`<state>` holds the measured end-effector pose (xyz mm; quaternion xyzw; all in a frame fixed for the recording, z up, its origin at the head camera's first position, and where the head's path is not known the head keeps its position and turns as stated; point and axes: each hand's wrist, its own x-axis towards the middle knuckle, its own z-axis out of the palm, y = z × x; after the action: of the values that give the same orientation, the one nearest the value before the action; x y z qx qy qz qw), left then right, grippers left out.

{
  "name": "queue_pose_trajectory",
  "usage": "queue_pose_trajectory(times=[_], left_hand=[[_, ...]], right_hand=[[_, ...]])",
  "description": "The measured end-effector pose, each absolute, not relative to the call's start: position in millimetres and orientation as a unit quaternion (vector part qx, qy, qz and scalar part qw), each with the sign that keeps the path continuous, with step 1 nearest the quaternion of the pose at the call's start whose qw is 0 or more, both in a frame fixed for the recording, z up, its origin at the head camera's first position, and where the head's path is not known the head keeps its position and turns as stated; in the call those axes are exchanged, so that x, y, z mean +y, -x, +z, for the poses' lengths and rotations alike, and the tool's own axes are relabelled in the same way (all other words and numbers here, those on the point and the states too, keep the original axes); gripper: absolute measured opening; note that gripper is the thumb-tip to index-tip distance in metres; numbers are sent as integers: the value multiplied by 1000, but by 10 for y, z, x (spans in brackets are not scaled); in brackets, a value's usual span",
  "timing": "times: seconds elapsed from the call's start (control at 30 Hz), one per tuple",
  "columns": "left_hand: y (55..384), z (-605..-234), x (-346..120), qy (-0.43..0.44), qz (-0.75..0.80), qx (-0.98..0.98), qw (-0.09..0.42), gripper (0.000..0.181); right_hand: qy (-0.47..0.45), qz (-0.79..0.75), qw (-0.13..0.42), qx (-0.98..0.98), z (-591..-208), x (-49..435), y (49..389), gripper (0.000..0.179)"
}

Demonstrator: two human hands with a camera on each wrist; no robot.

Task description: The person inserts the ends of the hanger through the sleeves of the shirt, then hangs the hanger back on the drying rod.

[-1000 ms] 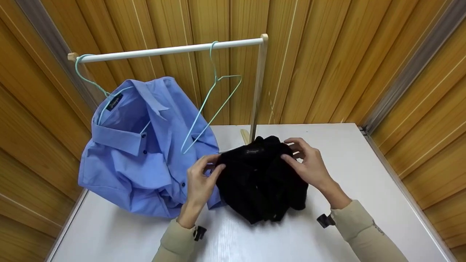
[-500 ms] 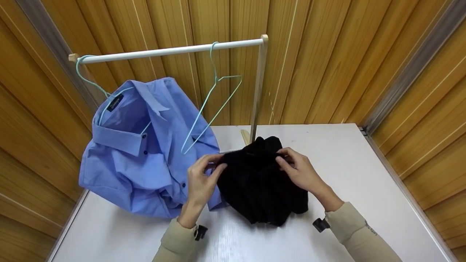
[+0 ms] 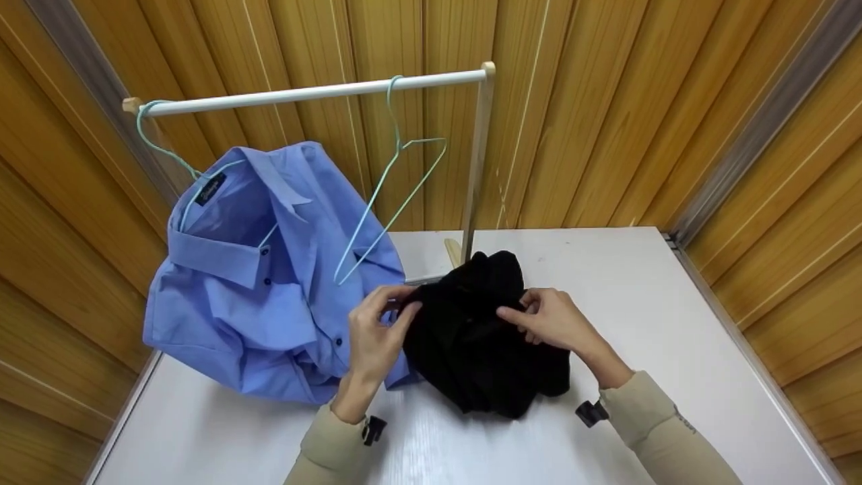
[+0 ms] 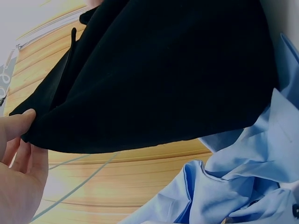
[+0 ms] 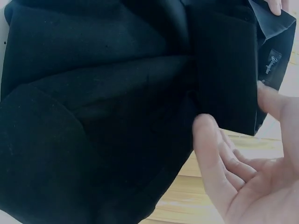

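A black collared shirt (image 3: 471, 364) lies bunched on the white table. My left hand (image 3: 370, 330) pinches its left edge between thumb and fingers; the left wrist view shows that corner drawn taut. With thumb and index finger set on opposite sides of the collar (image 5: 226, 70), my right hand (image 3: 555, 322) loosely holds the shirt's right side. Inside the neck, a label (image 5: 273, 61) shows in the right wrist view. The fingertips behind the black cloth are partly hidden in the head view.
A blue shirt (image 3: 283, 323) hangs on a mint-green hanger at the rack's left end. A bare mint-green hanger (image 3: 369, 212) hangs right of it, above the black shirt. The rack's white rail (image 3: 303, 93) and upright (image 3: 477, 162) stand behind; wood-panelled walls enclose the table (image 3: 673, 337).
My right hand has moved down and left along the black shirt's collar edge, and the neck opening has folded over. My left hand keeps its pinch almost in place.
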<state>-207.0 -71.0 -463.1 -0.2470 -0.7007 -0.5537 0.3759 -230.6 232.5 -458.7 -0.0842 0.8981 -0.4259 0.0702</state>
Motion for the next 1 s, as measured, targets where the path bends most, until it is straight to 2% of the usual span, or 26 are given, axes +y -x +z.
queue_pose_trajectory(times=[0.17, 0.3, 0.53, 0.73, 1.0], left_hand=[[2083, -4656, -711, 250, -555, -697, 378, 21], [2089, -4672, -715, 239, -558, -698, 378, 20], [2116, -4709, -723, 222, -563, -707, 366, 22], [2127, -4727, -758, 200, -549, -731, 353, 18], [2137, -4794, -765, 150, -520, -786, 300, 16]], right_hand=[[116, -417, 99, 896, -4585, 2370, 2302, 42], [126, -443, 92, 883, -4573, 2408, 2311, 27], [117, -479, 74, 867, -4501, 2477, 2336, 27], [130, -514, 52, 846, -4403, 2530, 2338, 19], [133, -547, 15, 826, -4280, 2550, 2299, 23]])
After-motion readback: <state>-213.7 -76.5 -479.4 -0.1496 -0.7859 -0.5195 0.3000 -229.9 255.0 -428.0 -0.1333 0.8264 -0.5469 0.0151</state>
